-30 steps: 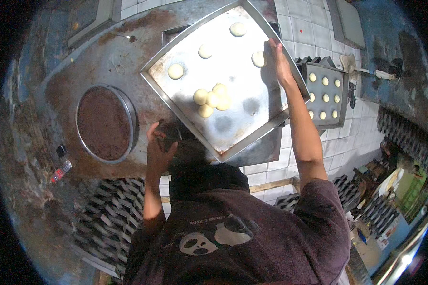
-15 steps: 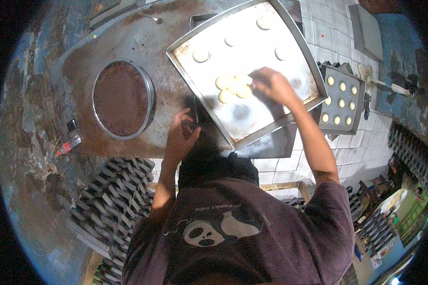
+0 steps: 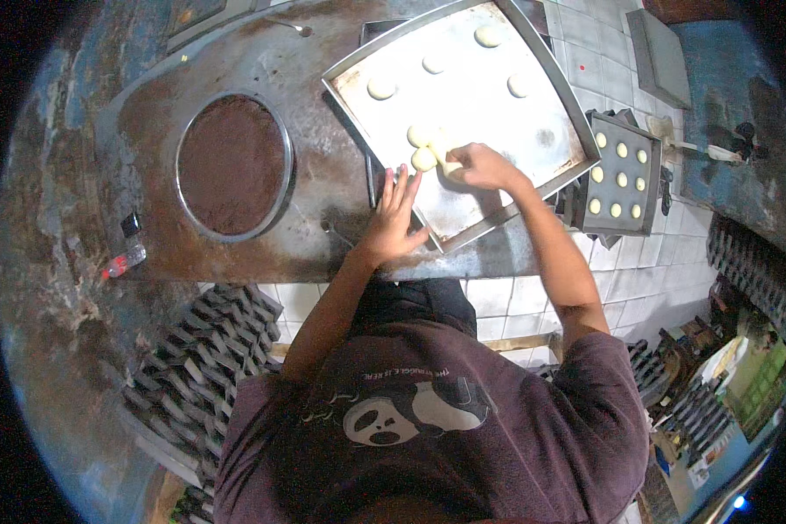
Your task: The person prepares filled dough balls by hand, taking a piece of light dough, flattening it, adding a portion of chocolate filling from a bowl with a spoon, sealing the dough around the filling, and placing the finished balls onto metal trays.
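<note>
A large square metal tray [image 3: 472, 109] lies tilted on the table, its floor pale and brightly lit. Four round dough balls sit apart on its far half, one of them [image 3: 381, 87] close to the left corner. Nearer me is a small cluster of pale dough balls [image 3: 424, 159]. My right hand [image 3: 485, 166] has its fingers closed on a piece of dough [image 3: 451, 168] at the right side of that cluster; it looks stretched toward the others. My left hand [image 3: 395, 218] is at the tray's near left rim, fingers spread, holding nothing.
Left of the tray stands a round metal pan [image 3: 234, 166] filled with dark brown crumbly stuff. A small clear bottle with a red end [image 3: 124, 261] lies at the far left. To the right is a smaller dark tray [image 3: 620, 179] with rows of dough balls. Stacked grey slats [image 3: 196, 367] stand below the table.
My left hand has moved up and right, from beside the tray to its rim. My right hand has shifted down and left, closing on dough in the cluster. The whole view has shifted slightly.
</note>
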{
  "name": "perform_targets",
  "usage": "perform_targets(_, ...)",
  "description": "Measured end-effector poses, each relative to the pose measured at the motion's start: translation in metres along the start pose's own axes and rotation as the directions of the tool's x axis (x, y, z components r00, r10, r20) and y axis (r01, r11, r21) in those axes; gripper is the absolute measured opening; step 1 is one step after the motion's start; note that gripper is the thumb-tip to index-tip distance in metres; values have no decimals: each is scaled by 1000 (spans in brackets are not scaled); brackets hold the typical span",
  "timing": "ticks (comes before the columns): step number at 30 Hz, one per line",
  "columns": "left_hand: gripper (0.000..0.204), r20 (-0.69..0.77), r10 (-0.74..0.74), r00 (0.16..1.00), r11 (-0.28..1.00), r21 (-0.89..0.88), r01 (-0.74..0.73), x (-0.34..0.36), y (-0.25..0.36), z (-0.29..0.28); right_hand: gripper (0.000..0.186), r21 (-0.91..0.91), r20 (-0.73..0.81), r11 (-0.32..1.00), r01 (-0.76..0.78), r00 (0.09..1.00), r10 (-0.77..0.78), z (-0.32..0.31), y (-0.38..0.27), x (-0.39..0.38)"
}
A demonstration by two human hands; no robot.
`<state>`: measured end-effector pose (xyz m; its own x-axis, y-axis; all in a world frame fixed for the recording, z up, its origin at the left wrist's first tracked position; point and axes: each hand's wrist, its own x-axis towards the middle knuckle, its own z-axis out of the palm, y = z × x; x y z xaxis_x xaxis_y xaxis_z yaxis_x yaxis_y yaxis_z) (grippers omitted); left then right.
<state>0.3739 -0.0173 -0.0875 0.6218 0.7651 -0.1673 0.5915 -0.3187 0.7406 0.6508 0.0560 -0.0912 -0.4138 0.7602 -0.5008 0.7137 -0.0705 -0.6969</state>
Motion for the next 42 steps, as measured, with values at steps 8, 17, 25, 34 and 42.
perform_targets(8,54,29,-379,925,307,-939,156,4,26,-50,28,652,-174,756,58,982,74,35,-139,-58)
perform_targets(17,66,-581,-559,591,606,-773,-187,-53,28,-178,22,494,-787,661,565,614,64,124,-320,14)
perform_targets(25,44,-496,-428,756,295,-867,-402,-137,-21,-252,21,632,-685,538,558,727,50,135,-397,50)
perform_targets(34,21,-546,-77,835,712,-616,-337,-198,-108,-247,36,473,-263,811,344,934,-242,143,-461,36)
perform_targets(42,48,-403,-566,719,688,-712,142,-258,-137,-206,44,-377,-303,841,-388,910,284,290,-194,97)
